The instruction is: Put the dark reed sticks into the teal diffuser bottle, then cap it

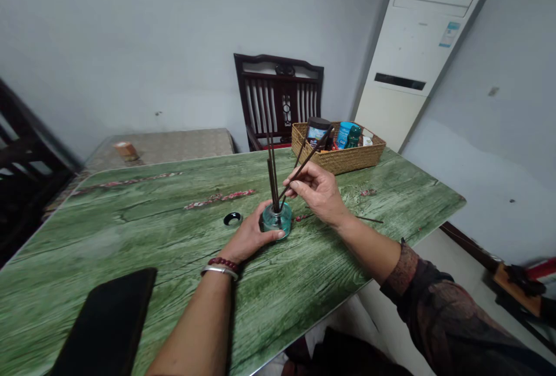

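Note:
A small glass diffuser bottle with blue-green liquid stands on the green table. My left hand is wrapped round its left side, thumb across the front. Several dark reed sticks rise from the bottle's neck. Between thumb and fingers, my right hand pinches a dark reed stick, tilted up to the right, its lower end at the bottle's mouth. Left of the bottle lies a black ring-shaped cap. Another reed stick lies on the table beyond my right forearm.
A woven basket holding jars and bottles stands at the table's back. A dark phone-like slab lies front left on the green table. Behind are a dark wooden chair and a white floor-standing air conditioner.

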